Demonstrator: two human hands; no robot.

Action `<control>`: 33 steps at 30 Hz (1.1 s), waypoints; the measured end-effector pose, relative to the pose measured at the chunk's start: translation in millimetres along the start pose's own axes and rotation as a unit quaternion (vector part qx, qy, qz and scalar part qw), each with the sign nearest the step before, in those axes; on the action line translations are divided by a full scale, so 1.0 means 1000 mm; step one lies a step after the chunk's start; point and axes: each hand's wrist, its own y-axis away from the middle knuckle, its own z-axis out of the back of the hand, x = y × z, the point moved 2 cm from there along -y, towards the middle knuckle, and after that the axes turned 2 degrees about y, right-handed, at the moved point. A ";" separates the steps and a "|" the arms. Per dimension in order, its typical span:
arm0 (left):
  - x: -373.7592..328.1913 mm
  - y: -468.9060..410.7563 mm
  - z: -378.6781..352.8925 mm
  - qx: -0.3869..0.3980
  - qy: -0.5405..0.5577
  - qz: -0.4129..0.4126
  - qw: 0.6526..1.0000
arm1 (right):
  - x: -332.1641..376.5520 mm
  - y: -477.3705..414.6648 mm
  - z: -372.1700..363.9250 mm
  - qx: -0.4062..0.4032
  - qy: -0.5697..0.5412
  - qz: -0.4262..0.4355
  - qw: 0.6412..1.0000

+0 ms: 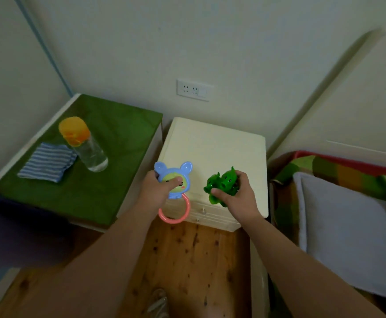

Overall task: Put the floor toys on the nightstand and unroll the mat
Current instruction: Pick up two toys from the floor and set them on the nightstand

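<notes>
Hands out in front, both loaded, both over the near edge of the cream nightstand [212, 145]. The left hand [156, 188] is closed around a blue rattle [173, 174] with two rounded ears and a little cartoon face on a yellow-green disc; the thumb lies right across that face, and a pink ring [174, 211] hangs from the bottom of the toy, dangling in front of the nightstand's drawer front. The right hand [236, 198] is wrapped around a green toy [220, 185], a knobbly plant-like figure with small dark eyes, thumb pressing its front and fingers curled behind; it sits just above the nightstand top at the front edge, and whether it touches the surface cannot be told. The two toys are near each other but apart. No writing, brand or label can be read on either toy, nor anywhere else in view. Left of the nightstand stands a lower cabinet with a green cloth [109, 143] over its top, and on that cloth a clear bottle [88, 150] with an orange cap, upright, just beside a folded blue-and-white striped cloth [48, 162]. On the wall behind, a white socket plate [194, 90]. Off to the right, a bed with a grey pillow [348, 228] lying on a colourful checked blanket [339, 171]. Underfoot, knotty wooden floor [187, 260].
</notes>
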 end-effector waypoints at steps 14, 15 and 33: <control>-0.021 -0.158 0.000 0.014 -0.088 0.018 0.996 | -0.001 -0.128 -0.049 0.030 0.010 -0.058 0.998; -0.018 -0.166 -0.001 0.010 -0.090 0.019 0.996 | -0.003 -0.135 -0.051 0.033 0.011 -0.060 0.998; 0.040 -0.261 -0.058 0.022 -0.147 0.055 0.987 | -0.074 -0.216 -0.081 0.078 0.100 -0.074 0.989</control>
